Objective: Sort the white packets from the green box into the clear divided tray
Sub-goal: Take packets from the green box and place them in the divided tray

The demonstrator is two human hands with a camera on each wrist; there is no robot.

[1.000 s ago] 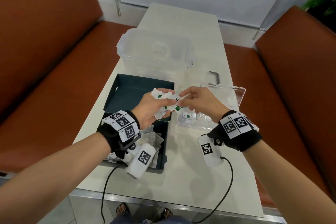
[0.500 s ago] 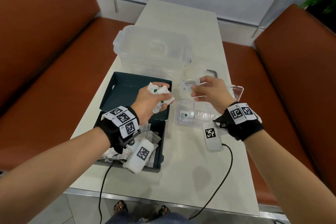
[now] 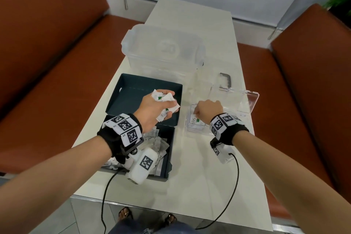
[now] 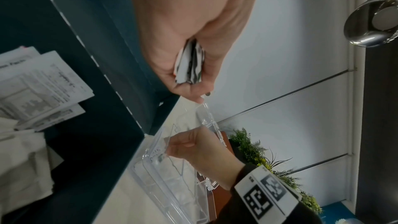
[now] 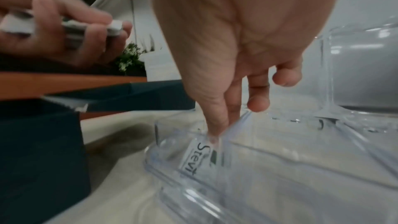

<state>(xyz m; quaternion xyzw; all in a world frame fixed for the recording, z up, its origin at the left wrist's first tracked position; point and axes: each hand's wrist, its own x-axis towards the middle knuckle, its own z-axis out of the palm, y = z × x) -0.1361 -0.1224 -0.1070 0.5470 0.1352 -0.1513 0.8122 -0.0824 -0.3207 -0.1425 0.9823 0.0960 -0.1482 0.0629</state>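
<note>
Big clear lidded tub (image 3: pixel 163 51) at the back of the table (image 3: pixel 199 167), apart from the work. Nearer, on the left, green box (image 3: pixel 167 154) with its lid folded back, loose white packets (image 3: pixel 159 144) heaped inside. To its right, clear divided tray (image 3: pixel 191 129), lid hinged open: thin, hard, likely light enough to skid under a push. Left hand (image 3: pixel 152 110) above the box, fingers clenched round a bunch of packets (image 3: pixel 165 104). Right hand (image 5: pixel 226 57) dipped into the tray's near-left compartment, thumb and forefinger pinching the top edge of one packet (image 5: pixel 193 156), its lower end down in the compartment. Packets probably near weightless, limp, crinkly, a little slick; best taken singly by an edge or corner, lightly, not crushed.
</note>
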